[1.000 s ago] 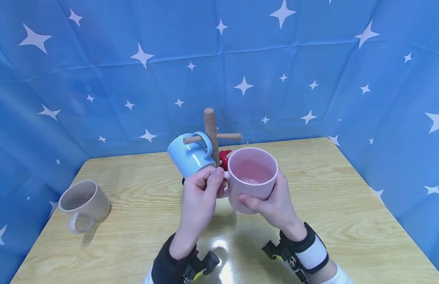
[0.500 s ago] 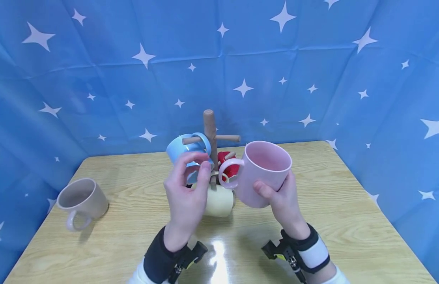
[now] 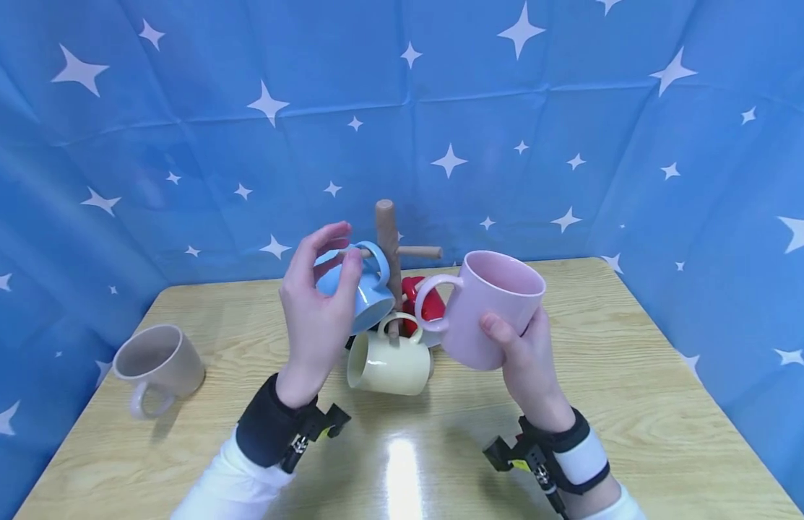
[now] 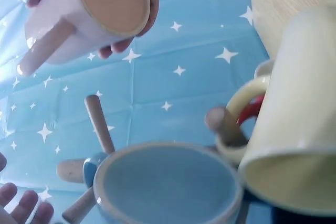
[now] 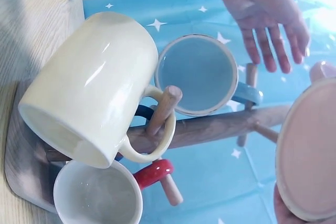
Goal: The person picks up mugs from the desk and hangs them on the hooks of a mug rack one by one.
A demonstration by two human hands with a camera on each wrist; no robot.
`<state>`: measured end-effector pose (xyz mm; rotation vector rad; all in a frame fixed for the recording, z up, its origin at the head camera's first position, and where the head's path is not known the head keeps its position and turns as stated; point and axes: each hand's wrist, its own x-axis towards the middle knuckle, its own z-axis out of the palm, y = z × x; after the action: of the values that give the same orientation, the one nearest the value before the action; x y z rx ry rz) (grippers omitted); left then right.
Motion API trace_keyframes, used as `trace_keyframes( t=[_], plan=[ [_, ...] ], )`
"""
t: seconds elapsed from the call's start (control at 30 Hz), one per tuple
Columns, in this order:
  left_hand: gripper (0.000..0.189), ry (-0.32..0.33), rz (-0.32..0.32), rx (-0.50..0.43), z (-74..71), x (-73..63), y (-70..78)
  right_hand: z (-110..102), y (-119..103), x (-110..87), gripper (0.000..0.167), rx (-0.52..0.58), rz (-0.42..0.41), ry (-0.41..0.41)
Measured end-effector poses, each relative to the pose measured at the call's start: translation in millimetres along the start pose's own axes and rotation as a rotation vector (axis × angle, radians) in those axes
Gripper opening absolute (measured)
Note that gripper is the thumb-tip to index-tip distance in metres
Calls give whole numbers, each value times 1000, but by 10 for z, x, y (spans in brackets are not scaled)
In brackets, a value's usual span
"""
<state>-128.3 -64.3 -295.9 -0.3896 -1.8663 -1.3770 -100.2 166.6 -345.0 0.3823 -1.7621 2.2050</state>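
My right hand [image 3: 532,361] grips a pink mug [image 3: 493,310] by its body and holds it above the table, its handle pointing left. My left hand [image 3: 317,310] is raised in front of a blue mug [image 3: 372,296], covering part of it in the head view. In the right wrist view, the left hand's fingers [image 5: 270,51] extend loosely and stay apart from that mug. A wooden mug tree [image 3: 386,231] carries the blue mug, a cream mug [image 3: 391,365] low at the front and a red mug [image 3: 434,307] behind at right. One upper right peg [image 3: 421,251] is bare.
A greyish-beige mug [image 3: 157,368] stands upright on the wooden table [image 3: 258,448] at far left. Part of a dark blue handle [image 5: 143,112] shows behind the cream mug. A blue star-patterned cloth [image 3: 402,130] hangs around the table's back and sides.
My left hand has let go of the pink mug's handle and moved left and up, toward the blue mug. My right hand has carried the pink mug right and slightly up.
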Motion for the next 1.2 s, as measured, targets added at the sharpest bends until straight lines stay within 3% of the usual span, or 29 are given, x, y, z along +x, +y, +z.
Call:
trace_keyframes(
  t=[0.17,0.4,0.6,1.2],
  plan=[
    [35,-15,-32,5,-6,151,-4,-5,-2,15,56,3,33,3],
    [42,-183,-109,27,87,328,-55,-10,6,24,55,19,69,25],
    [42,-263,-161,22,185,439,-99,-18,18,36,55,49,93,37],
    [33,-301,-177,23,332,495,-191,-66,6,59,51,37,155,-2]
  ],
)
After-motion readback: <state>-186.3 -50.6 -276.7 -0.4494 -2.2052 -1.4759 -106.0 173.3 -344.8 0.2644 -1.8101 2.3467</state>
